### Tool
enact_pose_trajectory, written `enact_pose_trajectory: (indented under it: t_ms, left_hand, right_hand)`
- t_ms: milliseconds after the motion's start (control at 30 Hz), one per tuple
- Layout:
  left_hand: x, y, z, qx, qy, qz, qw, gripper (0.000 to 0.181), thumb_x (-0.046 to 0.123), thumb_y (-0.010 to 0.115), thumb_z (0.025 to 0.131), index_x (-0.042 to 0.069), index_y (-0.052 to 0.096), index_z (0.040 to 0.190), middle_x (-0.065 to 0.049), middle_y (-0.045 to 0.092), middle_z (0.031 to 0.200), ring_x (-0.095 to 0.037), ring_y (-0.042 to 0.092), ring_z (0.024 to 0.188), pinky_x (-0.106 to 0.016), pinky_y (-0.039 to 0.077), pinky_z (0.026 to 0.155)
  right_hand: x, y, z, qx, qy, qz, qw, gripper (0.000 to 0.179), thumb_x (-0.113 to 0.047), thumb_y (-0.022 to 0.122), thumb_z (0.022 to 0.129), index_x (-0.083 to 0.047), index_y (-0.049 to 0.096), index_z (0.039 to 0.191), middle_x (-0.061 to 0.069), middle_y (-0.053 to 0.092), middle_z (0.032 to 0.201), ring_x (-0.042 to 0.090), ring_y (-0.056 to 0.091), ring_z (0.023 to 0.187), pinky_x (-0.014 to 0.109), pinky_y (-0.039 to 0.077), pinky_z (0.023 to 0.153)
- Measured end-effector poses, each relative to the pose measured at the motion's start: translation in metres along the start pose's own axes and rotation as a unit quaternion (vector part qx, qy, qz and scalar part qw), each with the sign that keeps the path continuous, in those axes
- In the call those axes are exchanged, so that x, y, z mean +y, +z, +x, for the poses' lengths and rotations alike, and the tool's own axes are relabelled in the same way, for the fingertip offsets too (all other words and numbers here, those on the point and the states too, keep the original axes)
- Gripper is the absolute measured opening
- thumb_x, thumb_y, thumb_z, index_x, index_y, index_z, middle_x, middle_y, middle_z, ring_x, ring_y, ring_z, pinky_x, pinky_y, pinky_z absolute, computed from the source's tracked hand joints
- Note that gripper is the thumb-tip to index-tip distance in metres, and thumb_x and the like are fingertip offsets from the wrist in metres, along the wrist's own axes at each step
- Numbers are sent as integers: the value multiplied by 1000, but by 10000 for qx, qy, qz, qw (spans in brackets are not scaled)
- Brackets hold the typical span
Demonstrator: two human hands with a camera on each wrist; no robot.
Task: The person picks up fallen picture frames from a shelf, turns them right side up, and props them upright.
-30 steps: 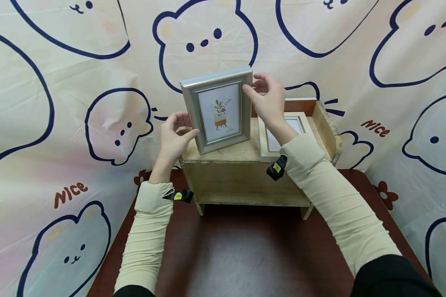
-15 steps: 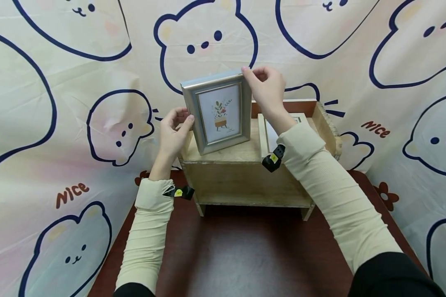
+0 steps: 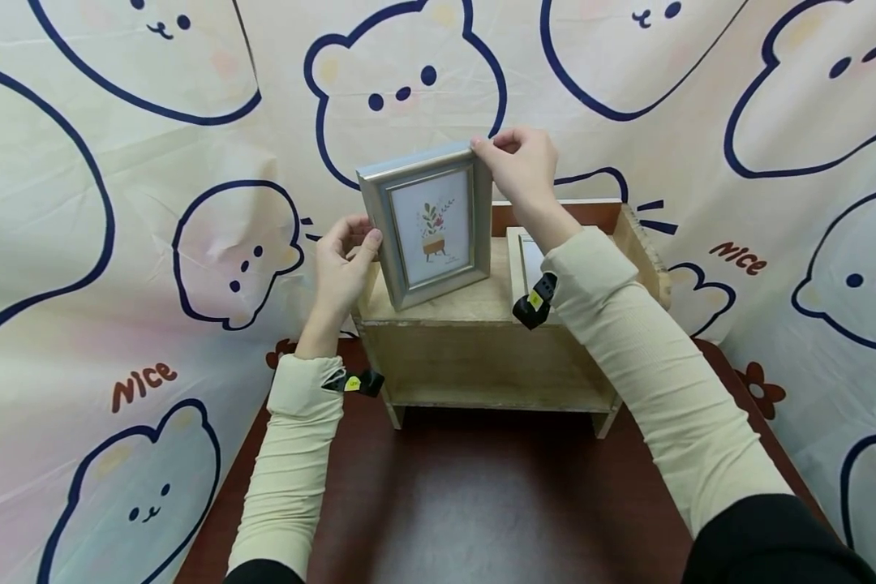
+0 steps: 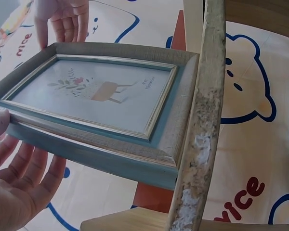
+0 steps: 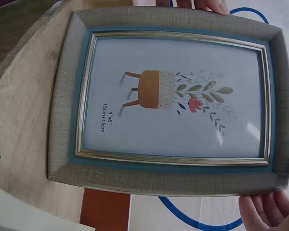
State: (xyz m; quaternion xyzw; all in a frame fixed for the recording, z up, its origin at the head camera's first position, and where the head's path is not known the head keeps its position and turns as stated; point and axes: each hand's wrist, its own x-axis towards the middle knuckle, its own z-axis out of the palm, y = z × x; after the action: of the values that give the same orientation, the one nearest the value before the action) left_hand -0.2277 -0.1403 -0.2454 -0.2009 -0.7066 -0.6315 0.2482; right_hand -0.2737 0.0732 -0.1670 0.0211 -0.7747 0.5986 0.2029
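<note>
A silver-grey picture frame [image 3: 434, 231] with a blue-green inner border and a potted-plant print stands upright, turned at an angle, on the wooden shelf unit [image 3: 482, 361]. My left hand [image 3: 343, 261] holds its left edge, the thumb toward the front and the fingers along the side. At the upper right corner, my right hand [image 3: 523, 172] pinches the frame between thumb and fingers. In the left wrist view the frame's lower edge meets the shelf's worn front edge [image 4: 202, 125]. The back of the frame is hidden.
A cream picture frame [image 3: 517, 259] lies on the shelf top at right, partly covered by my right arm. The shelf has a raised side panel [image 3: 644, 251] and stands on a dark red-brown table [image 3: 474, 495]. A bear-print cloth [image 3: 248, 146] hangs behind.
My right hand has moved up from the frame's right side to its upper right corner. My left thumb has shifted slightly up along the left edge. The frame stays in nearly the same place.
</note>
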Motion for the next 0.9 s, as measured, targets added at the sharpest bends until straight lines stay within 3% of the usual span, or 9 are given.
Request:
enact_pose_trajectory:
  t_ms: [333, 667, 900]
  left_hand:
    - [2, 1, -3, 85, 9, -21, 10000, 23, -2, 54, 88, -18, 52, 104, 2, 53, 86, -8, 52, 77, -25, 49, 67]
    - [8, 5, -7, 167, 80, 320, 9993, 22, 0, 57, 86, -16, 54, 101, -5, 55, 87, -6, 52, 77, -20, 46, 67]
    - [9, 7, -9, 155, 11, 386, 9991, 22, 1, 57, 86, -15, 54, 102, -5, 55, 89, -8, 53, 77, -21, 50, 65]
  right_hand:
    - [-8, 1, 7, -319, 429, 283, 9982, 17, -23, 66, 83, -7, 59, 86, 2, 56, 91, 11, 54, 84, 25, 50, 77]
    - [-8, 6, 13, -329, 543, 426, 9971, 21, -21, 65, 84, -4, 62, 96, 2, 56, 96, 11, 54, 85, 23, 49, 77]
    - [-7, 7, 15, -351, 583, 489, 9965, 23, -20, 65, 84, -3, 64, 100, 2, 56, 98, 11, 54, 86, 23, 48, 78]
